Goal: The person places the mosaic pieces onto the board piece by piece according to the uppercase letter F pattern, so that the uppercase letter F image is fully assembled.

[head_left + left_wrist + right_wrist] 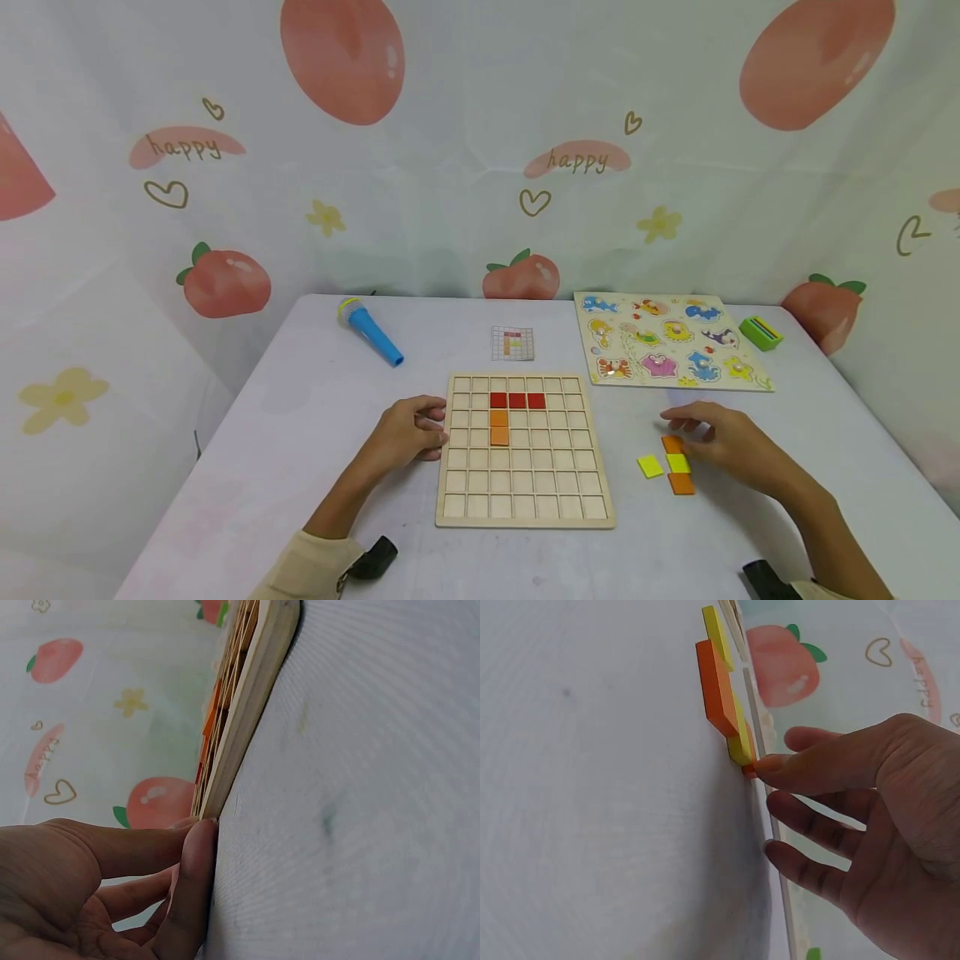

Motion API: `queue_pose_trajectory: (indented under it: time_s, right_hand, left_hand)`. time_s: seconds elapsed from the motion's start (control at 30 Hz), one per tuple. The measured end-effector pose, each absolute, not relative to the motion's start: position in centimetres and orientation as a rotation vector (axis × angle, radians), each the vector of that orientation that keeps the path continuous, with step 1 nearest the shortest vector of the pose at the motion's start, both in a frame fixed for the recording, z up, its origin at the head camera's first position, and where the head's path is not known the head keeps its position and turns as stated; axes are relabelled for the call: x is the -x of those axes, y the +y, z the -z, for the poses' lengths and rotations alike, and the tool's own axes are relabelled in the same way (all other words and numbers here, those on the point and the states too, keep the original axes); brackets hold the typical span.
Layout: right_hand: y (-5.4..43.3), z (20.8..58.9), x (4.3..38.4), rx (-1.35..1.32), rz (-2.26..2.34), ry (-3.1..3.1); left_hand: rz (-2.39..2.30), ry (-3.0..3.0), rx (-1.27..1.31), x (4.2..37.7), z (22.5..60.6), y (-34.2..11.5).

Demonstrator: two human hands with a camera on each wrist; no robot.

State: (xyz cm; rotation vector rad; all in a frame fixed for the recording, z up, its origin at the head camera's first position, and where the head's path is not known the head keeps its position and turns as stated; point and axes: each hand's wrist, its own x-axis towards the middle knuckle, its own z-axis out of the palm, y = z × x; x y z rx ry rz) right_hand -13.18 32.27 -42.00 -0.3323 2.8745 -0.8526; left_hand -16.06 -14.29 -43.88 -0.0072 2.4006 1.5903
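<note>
A wooden grid board [525,483] lies flat on the table. Three red tiles [517,401] form a row in its upper part, and two orange tiles [498,427] run down below the leftmost one. At the board's left edge, my left hand [408,433] grips the rim between thumb and finger. To the right of the board lie loose orange tiles [681,484] and yellow tiles [650,467]. My right hand [723,437] is over the farthest orange tile [749,771]. Its thumb tip touches or nearly touches that tile, and the other fingers are spread loosely.
Behind the board lies a small printed pattern card [513,343]. A blue toy microphone [375,333] is at the back left. An animal puzzle board [667,342] and a green striped block [761,333] lie at the back right. A printed curtain [435,208] hangs behind the table.
</note>
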Motion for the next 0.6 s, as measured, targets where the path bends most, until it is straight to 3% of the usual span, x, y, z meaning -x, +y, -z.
queue_pose_trajectory:
  time_s: [0.6]
  right_hand:
    - [32.49,42.15,13.08,0.308,0.839,2.828]
  left_hand:
    - [-1.595,2.396,0.003,15.98,43.74,-14.23]
